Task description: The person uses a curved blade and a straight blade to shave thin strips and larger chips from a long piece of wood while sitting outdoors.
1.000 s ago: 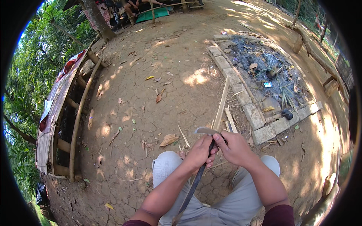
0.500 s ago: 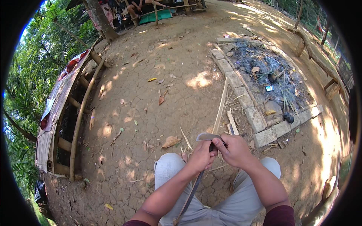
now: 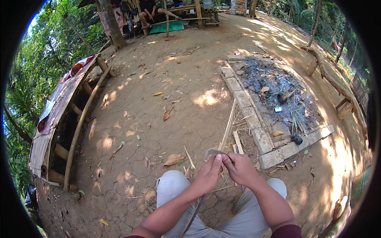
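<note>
My right hand (image 3: 241,169) is closed around the handle of a knife, mostly hidden by the fingers. Its curved grey blade (image 3: 215,152) points left, just above my left fingers. My left hand (image 3: 208,172) grips a long, dark, thin strip (image 3: 193,216), perhaps bamboo, that runs down between my thighs toward my lap. Both hands meet over the gap between my knees, the left thumb raised close beneath the blade. Whether the edge touches the strip is hidden.
Beyond my knees lie pale split sticks (image 3: 229,123) and dry leaves (image 3: 173,159). A brick-edged fire pit (image 3: 262,141) with ash is at the right. At the left stands a low bamboo bench (image 3: 85,113). Far back, a person (image 3: 149,10) sits beside a green sheet (image 3: 166,27).
The view has tilted up, showing more of the far background. My left thumb now stands up near the blade, and the two hands sit slightly farther apart.
</note>
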Motion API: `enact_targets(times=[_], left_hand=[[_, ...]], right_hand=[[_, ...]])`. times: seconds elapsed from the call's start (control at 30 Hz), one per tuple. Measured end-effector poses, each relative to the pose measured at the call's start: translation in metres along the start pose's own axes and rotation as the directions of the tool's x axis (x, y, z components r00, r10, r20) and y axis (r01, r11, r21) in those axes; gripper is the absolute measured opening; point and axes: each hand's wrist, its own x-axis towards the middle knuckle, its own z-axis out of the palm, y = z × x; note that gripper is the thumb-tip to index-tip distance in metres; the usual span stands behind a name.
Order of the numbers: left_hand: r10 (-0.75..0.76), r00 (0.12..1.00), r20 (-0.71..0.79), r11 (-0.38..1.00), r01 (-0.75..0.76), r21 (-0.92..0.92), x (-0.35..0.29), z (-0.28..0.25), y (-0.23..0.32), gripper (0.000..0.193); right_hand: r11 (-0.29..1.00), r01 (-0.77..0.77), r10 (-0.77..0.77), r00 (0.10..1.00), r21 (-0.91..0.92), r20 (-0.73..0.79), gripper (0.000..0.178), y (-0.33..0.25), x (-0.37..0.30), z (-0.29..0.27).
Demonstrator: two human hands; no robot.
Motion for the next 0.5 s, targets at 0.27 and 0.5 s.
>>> enact_targets(times=[0.27, 0.5], left_hand=[[0.157, 0.987, -0.032, 0.987, -0.156, 0.034, 0.008, 0.001, -0.015, 0.056], [0.225, 0.974, -0.036, 0.974, -0.223, 0.049, 0.011, 0.001, -0.017, 0.056]], right_hand=[[0.999, -0.013, 0.013, 1.0, -0.03, 0.004, 0.056, -0.001, -0.003, 0.002], [1.0, -0.028, 0.029, 0.999, -0.012, 0.022, 0.057, -0.003, -0.002, -0.002]])
